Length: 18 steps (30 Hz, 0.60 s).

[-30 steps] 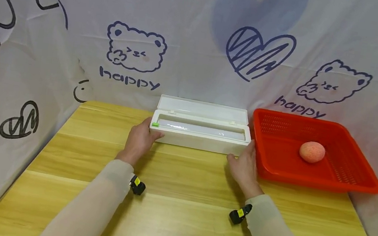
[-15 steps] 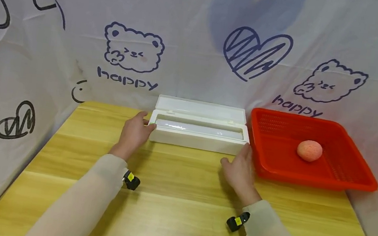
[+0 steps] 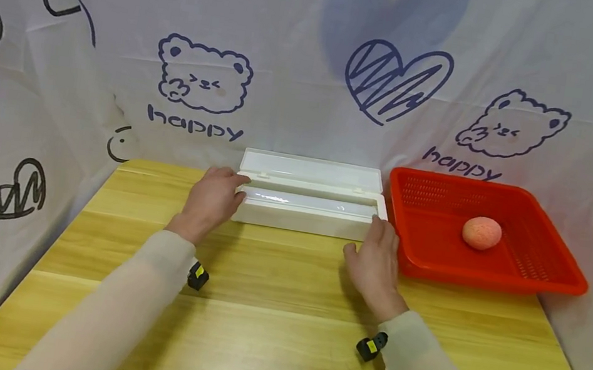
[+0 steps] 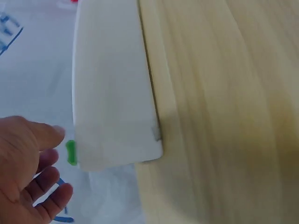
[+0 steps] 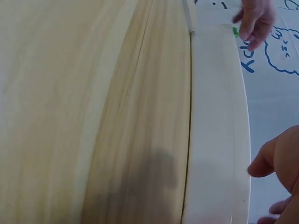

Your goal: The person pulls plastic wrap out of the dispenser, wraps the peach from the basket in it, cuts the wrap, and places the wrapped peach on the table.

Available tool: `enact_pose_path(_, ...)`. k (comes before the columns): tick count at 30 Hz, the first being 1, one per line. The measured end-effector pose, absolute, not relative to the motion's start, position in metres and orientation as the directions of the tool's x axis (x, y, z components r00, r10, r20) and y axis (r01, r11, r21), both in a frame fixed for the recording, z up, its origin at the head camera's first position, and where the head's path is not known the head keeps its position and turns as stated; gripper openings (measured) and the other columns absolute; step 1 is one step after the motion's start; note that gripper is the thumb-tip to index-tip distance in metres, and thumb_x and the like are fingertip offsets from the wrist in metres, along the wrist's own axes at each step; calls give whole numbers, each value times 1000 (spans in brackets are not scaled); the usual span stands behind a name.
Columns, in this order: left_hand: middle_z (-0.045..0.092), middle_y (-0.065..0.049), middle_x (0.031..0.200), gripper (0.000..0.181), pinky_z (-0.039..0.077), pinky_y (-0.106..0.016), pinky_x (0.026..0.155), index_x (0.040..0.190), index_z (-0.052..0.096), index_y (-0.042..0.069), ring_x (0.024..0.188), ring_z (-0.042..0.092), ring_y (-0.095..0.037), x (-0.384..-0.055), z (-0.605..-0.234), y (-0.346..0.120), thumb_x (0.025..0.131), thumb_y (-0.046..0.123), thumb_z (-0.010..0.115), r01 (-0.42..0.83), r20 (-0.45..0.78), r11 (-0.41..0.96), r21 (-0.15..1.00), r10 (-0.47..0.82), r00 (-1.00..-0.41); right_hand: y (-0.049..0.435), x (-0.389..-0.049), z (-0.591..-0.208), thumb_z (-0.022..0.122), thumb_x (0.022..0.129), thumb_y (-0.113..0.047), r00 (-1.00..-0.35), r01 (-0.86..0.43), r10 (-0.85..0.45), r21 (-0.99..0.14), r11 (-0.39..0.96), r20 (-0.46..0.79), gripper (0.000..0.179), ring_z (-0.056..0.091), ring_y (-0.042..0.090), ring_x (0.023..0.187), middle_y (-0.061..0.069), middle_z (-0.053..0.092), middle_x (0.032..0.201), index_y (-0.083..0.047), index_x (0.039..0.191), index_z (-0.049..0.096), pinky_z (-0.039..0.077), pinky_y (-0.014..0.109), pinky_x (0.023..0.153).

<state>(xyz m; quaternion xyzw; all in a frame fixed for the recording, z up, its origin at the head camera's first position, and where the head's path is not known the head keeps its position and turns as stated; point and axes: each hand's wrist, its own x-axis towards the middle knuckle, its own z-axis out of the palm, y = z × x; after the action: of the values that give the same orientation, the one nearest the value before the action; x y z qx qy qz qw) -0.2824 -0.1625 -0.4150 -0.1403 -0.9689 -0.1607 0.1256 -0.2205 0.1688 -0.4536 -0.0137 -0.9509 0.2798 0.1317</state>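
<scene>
A long white cling film dispenser (image 3: 305,222) lies on the table in the head view, its hinged lid (image 3: 312,169) raised at the back. A shiny white roll (image 3: 305,201) shows in its slot. My left hand (image 3: 212,198) is over the left end, thumb and forefinger spread; in the left wrist view its fingers are loosely bent beside the green slider (image 4: 71,152). At the right end, my right hand (image 3: 376,262) has its fingertips right at the front top edge. The right wrist view shows a thumb (image 5: 264,161) by that rim.
A red plastic basket (image 3: 488,279) stands just right of the dispenser with a pink, speckled, rounded thing (image 3: 481,233) in it. Behind the wooden table (image 3: 274,346) hangs a white printed cloth (image 3: 299,84).
My left hand has let go of the dispenser's left side and risen over its top corner. My right hand has shifted from the right side onto the front top edge.
</scene>
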Motion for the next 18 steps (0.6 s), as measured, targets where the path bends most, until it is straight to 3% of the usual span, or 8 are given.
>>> enact_pose_path(5, 69, -16, 120, 30, 58, -46, 92, 130, 74, 8, 108, 59, -35, -286, -408, -161, 100, 12, 71, 393, 272, 911, 128, 348, -897, 164, -225, -455, 65, 94, -12, -943, -137, 44, -506, 852, 330, 65, 42, 46, 133, 29, 41, 146, 10, 149, 39, 46, 58, 110)
enact_pose_path(11, 69, -16, 120, 29, 56, -47, 96, 130, 75, 9, 109, 59, -36, -292, -401, -158, 102, 14, 67, 379, 164, 922, 81, 363, -917, 159, -228, -456, 66, 93, -11, -945, -146, 34, -511, 847, 327, 63, 42, 46, 133, 29, 42, 145, 8, 148, 41, 43, 57, 114)
enact_pose_path(18, 71, -15, 104, 22, 57, -47, 91, 109, 80, 6, 99, 61, -35, -299, -397, -150, 103, 8, 59, 355, 95, 933, 60, 348, -932, 155, -228, -455, 67, 93, -12, -945, -153, 31, -525, 837, 325, 64, 40, 45, 136, 28, 41, 146, 7, 148, 40, 40, 56, 118)
